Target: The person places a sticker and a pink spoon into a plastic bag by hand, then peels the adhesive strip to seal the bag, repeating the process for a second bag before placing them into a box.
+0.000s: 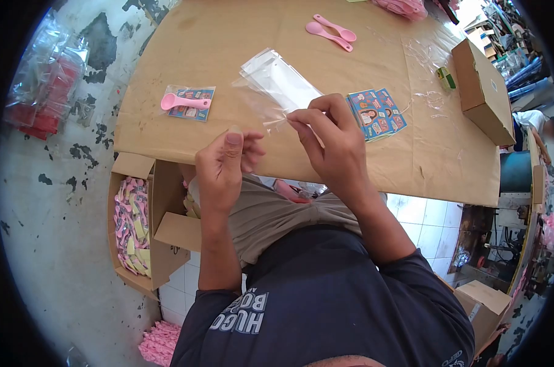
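Observation:
My right hand (332, 137) pinches the corner of a clear plastic bag (261, 104) between thumb and fingers. The bag stretches left over a stack of clear and white plastic bags (283, 76) on the table. My left hand (225, 165) is held near the table's front edge, fingers curled loosely apart, nothing in it. Beyond it lies a bagged pink spoon (185, 102) on a blue printed card (197, 113). Right of my right hand is a pile of blue printed cards (374, 114). Two pink spoons (330, 32) rest at the far side.
A brown cardboard box (484, 92) stands at the table's right edge, near a small green and yellow box (445, 77). At lower left, an open carton (133, 226) holds many packed pink spoons. Another person (533, 122) is at the far right.

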{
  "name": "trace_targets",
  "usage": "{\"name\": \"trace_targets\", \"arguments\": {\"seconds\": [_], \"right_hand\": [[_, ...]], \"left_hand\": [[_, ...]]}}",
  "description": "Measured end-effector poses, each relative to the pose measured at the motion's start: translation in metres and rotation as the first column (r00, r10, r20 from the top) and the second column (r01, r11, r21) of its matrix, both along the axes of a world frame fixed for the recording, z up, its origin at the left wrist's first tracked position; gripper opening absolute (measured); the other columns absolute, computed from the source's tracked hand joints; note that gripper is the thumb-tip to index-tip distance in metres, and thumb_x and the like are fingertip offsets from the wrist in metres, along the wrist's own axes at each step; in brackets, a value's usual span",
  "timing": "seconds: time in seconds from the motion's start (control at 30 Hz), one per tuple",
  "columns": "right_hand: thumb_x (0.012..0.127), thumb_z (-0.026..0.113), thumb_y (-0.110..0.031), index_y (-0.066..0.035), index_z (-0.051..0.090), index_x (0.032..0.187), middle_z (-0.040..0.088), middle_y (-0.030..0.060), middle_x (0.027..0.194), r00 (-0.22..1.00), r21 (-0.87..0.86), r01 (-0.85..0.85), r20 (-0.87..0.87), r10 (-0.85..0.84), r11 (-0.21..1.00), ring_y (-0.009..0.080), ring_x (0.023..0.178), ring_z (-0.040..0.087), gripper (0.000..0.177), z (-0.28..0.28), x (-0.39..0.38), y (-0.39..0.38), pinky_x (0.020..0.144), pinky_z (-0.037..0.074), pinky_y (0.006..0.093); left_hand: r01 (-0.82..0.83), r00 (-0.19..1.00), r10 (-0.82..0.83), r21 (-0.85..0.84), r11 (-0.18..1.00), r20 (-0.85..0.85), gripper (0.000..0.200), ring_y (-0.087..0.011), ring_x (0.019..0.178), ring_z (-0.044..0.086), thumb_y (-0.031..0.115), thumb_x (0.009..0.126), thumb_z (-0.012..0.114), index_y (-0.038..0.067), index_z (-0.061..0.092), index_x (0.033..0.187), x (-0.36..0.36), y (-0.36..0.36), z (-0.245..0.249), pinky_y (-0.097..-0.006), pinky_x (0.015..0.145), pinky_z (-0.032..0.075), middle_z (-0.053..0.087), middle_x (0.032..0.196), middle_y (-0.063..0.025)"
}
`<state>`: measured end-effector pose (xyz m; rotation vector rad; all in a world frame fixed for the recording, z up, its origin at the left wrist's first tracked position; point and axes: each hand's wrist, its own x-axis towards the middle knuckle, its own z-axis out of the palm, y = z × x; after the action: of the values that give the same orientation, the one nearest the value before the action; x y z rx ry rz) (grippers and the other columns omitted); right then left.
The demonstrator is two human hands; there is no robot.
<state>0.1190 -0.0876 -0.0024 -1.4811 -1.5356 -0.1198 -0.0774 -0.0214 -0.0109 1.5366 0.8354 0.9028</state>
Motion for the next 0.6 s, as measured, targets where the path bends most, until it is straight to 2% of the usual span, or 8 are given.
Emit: {"name": "trace_targets", "arguments": {"seconds": [0.13,0.2,0.27,0.33,0.4,0.43,0.5,0.6], "right_hand": [[0.084,0.078,-0.006,-0.008,0.073,0.098,0.059,0.0066,0.095,0.992,-0.030,-0.123,0.025,0.124,0.992,0.0217,0.063,0.060,0.015,0.015,0.000,-0.021,0.054,0.047,0.0360],[0.085,0.078,-0.006,-0.008,0.073,0.097,0.059,0.0065,0.095,0.987,-0.086,-0.155,0.038,0.159,0.984,0.0212,0.062,0.059,0.014,0.016,0.004,-0.031,0.054,0.047,0.0356],[0.086,0.078,-0.009,-0.008,0.073,0.097,0.059,0.0067,0.095,0.977,-0.053,-0.199,-0.085,0.194,0.979,0.0221,0.063,0.060,0.012,0.013,0.010,-0.038,0.055,0.048,0.0359],[0.087,0.078,-0.013,-0.008,0.073,0.101,0.059,0.0098,0.097,0.980,-0.017,-0.173,-0.099,0.170,0.985,0.0262,0.072,0.063,0.015,0.011,0.028,-0.042,0.063,0.051,0.0390],[0.090,0.078,-0.021,-0.008,0.070,0.113,0.060,0.0132,0.102,0.993,-0.088,0.114,-0.007,-0.115,0.990,0.0323,0.087,0.065,0.028,0.004,0.052,-0.046,0.074,0.053,0.0429],[0.090,0.078,-0.021,-0.008,0.070,0.113,0.060,0.0132,0.102,0.993,-0.087,0.115,-0.011,-0.117,0.989,0.0323,0.087,0.065,0.028,0.004,0.060,-0.049,0.074,0.053,0.0429],[0.091,0.077,-0.029,-0.007,0.065,0.119,0.061,0.0149,0.106,0.879,-0.326,0.459,0.031,-0.476,0.827,0.0366,0.098,0.065,0.038,0.005,0.074,-0.053,0.081,0.052,0.0460],[0.091,0.077,-0.033,-0.005,0.061,0.116,0.061,0.0142,0.109,0.848,-0.469,0.503,0.104,-0.520,0.726,0.0367,0.098,0.065,0.040,0.001,0.089,-0.060,0.082,0.052,0.0468]], "left_hand": [[0.181,0.929,-0.116,-0.158,0.971,0.352,0.034,-0.0129,0.085,0.070,0.026,0.108,0.058,-0.004,0.069,0.118,0.019,0.003,-0.004,-0.0253,0.073,0.056,0.075,0.096,-0.0126],[0.183,0.930,-0.101,-0.208,0.961,0.353,0.031,-0.0148,0.088,0.072,0.023,0.108,0.059,-0.004,0.068,0.121,0.031,0.003,0.003,-0.0267,0.076,0.058,0.075,0.099,-0.0140],[0.186,0.932,-0.087,-0.259,0.948,0.352,0.029,-0.0166,0.091,0.073,0.020,0.107,0.059,-0.003,0.066,0.123,0.038,0.002,0.005,-0.0280,0.079,0.059,0.075,0.102,-0.0153],[0.229,0.911,-0.083,-0.329,0.916,0.404,0.025,-0.0186,0.092,0.074,0.015,0.104,0.063,-0.003,0.066,0.122,0.037,0.003,0.002,-0.0289,0.080,0.061,0.076,0.104,-0.0172],[0.198,0.913,-0.050,-0.333,0.922,0.404,0.025,-0.0201,0.092,0.075,0.014,0.103,0.065,-0.002,0.065,0.123,0.045,-0.003,0.003,-0.0299,0.081,0.062,0.075,0.104,-0.0170],[0.160,0.914,-0.009,-0.337,0.928,0.407,0.026,-0.0217,0.092,0.075,0.013,0.102,0.066,-0.001,0.065,0.124,0.047,-0.005,0.004,-0.0309,0.081,0.063,0.075,0.105,-0.0169],[0.165,0.910,-0.007,-0.346,0.924,0.415,0.025,-0.0216,0.092,0.075,0.012,0.101,0.068,-0.001,0.065,0.122,0.048,-0.004,0.000,-0.0308,0.081,0.063,0.075,0.104,-0.0165],[0.155,0.902,0.010,-0.345,0.926,0.432,0.023,-0.0205,0.089,0.075,0.012,0.100,0.070,-0.002,0.066,0.118,0.053,-0.006,-0.007,-0.0305,0.078,0.063,0.075,0.103,-0.0163]]}}
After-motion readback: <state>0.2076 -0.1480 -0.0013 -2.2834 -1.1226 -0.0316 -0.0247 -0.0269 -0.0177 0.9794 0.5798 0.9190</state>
